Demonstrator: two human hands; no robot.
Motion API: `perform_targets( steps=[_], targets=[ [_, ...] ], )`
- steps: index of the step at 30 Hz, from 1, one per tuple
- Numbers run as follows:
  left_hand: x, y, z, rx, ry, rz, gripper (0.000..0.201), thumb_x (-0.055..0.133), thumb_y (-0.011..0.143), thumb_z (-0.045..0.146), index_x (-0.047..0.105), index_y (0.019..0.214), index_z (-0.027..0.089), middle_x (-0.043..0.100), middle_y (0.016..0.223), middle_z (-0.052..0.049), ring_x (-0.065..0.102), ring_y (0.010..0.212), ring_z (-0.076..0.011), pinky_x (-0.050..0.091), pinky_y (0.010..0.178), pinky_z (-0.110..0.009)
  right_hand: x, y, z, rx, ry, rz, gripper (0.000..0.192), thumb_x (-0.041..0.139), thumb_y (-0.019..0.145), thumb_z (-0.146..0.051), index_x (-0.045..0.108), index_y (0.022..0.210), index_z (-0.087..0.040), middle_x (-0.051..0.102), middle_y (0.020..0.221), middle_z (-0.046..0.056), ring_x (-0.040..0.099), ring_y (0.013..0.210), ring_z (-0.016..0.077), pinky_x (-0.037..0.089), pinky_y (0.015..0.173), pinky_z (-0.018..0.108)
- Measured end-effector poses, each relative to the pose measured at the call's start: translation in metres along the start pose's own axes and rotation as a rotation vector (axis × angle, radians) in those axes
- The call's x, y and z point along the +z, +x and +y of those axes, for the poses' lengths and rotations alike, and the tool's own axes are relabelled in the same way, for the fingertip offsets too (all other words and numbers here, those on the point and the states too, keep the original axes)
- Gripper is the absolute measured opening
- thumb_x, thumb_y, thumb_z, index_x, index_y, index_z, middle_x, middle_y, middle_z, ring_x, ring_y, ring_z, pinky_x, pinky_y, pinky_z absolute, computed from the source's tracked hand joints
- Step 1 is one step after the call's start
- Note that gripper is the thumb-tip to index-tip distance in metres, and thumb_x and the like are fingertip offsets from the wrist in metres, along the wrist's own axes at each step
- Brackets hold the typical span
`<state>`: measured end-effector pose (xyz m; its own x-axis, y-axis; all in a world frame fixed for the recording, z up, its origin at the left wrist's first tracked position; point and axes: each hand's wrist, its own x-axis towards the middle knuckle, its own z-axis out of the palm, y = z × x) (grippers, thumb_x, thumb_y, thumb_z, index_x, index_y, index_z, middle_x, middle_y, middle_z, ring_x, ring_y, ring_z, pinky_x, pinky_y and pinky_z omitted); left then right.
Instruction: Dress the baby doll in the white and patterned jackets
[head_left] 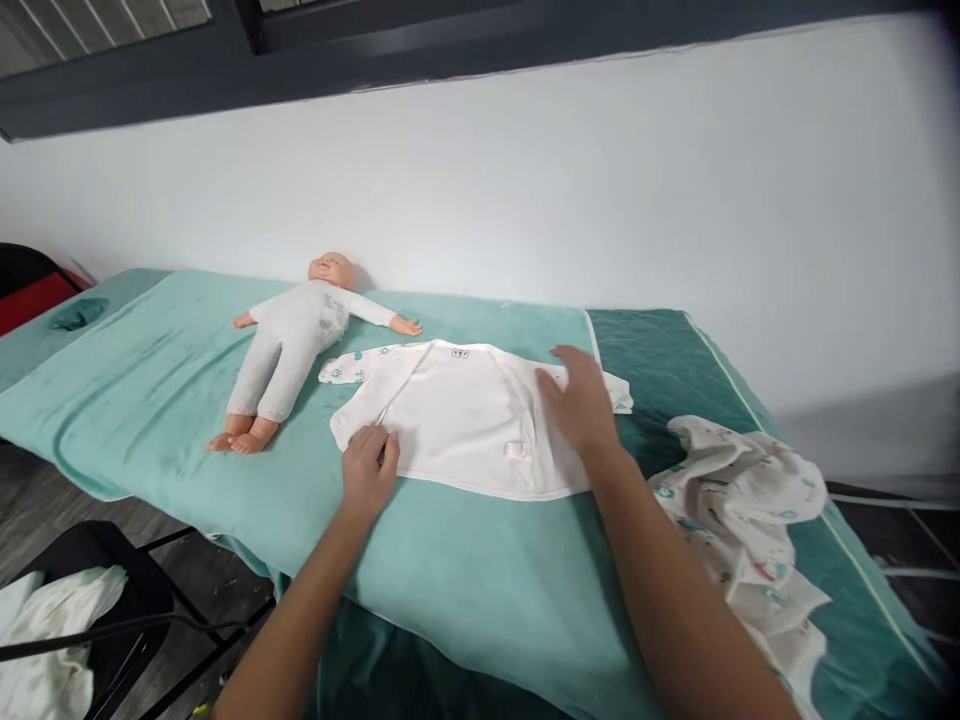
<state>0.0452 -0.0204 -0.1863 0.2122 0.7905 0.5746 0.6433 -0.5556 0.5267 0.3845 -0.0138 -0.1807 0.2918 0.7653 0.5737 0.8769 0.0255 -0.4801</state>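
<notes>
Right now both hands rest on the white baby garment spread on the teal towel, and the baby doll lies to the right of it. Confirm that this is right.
One detail is wrong. The head view shows the baby doll lying to the left of the white baby garment, not the right. The left hand and right hand do rest on that garment, spread on the teal towel.

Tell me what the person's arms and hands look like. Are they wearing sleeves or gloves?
Both arms are bare: no sleeves show anywhere along the forearms. The left hand and the right hand wear no gloves, and no rings, watch or bracelets can be seen. The fingers are uncovered too.
</notes>
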Motion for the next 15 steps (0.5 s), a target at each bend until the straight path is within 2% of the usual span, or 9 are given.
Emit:
perform_targets(
  steps=[3,5,7,10,12,15],
  targets=[
    [-0.001,0.000,0.002,-0.015,-0.011,0.004,0.038,0.044,0.101,0.029,0.037,0.064,0.022,0.047,0.063,0.000,0.045,0.065,-0.0158,0.036,0.065,-0.031,0.018,-0.018,-0.025,-0.115,-0.058,-0.278,0.052,0.041,0.100,-0.049,0.053,0.139,-0.018,0.048,0.153,0.018,0.041,0.145,0.0325,0.033,0.119,0.052],
    [-0.001,-0.002,0.003,-0.031,-0.028,0.026,0.038,0.044,0.100,0.030,0.039,0.063,0.023,0.047,0.062,0.000,0.045,0.065,-0.0159,0.036,0.065,-0.031,0.026,-0.027,-0.034,-0.155,-0.119,-0.385,0.055,0.037,0.101,-0.050,0.052,0.142,-0.016,0.042,0.158,0.018,0.035,0.149,0.0342,0.030,0.121,0.055],
    [-0.003,-0.003,0.004,-0.083,-0.067,0.049,0.039,0.044,0.100,0.033,0.041,0.063,0.022,0.049,0.062,0.000,0.046,0.064,-0.0154,0.036,0.064,-0.031,0.029,-0.033,-0.040,-0.142,-0.157,-0.393,0.055,0.034,0.102,-0.049,0.051,0.143,-0.015,0.042,0.158,0.019,0.034,0.150,0.0349,0.028,0.121,0.057],
    [-0.014,-0.003,0.003,-0.264,-0.200,0.074,0.042,0.044,0.100,0.038,0.046,0.062,0.021,0.053,0.061,0.000,0.049,0.061,-0.0140,0.038,0.063,-0.030,0.031,-0.031,-0.056,-0.100,-0.156,-0.301,0.052,0.033,0.103,-0.045,0.053,0.140,-0.014,0.047,0.154,0.020,0.038,0.147,0.0356,0.026,0.121,0.059],
    [-0.033,0.001,-0.001,-0.363,-0.290,0.085,0.043,0.045,0.100,0.041,0.051,0.063,0.020,0.056,0.061,0.000,0.052,0.062,-0.0138,0.039,0.064,-0.029,0.037,-0.024,-0.078,-0.123,-0.071,-0.269,0.050,0.035,0.102,-0.045,0.056,0.136,-0.015,0.051,0.150,0.019,0.043,0.143,0.0351,0.027,0.120,0.057],
    [-0.078,0.017,-0.021,-0.378,-0.307,0.120,0.043,0.048,0.098,0.044,0.056,0.064,0.019,0.059,0.064,0.000,0.054,0.065,-0.0145,0.040,0.067,-0.029,0.059,0.000,-0.124,-0.116,0.186,-0.321,0.048,0.043,0.099,-0.047,0.057,0.132,-0.016,0.056,0.144,0.018,0.048,0.138,0.0321,0.033,0.119,0.051]
  ],
)
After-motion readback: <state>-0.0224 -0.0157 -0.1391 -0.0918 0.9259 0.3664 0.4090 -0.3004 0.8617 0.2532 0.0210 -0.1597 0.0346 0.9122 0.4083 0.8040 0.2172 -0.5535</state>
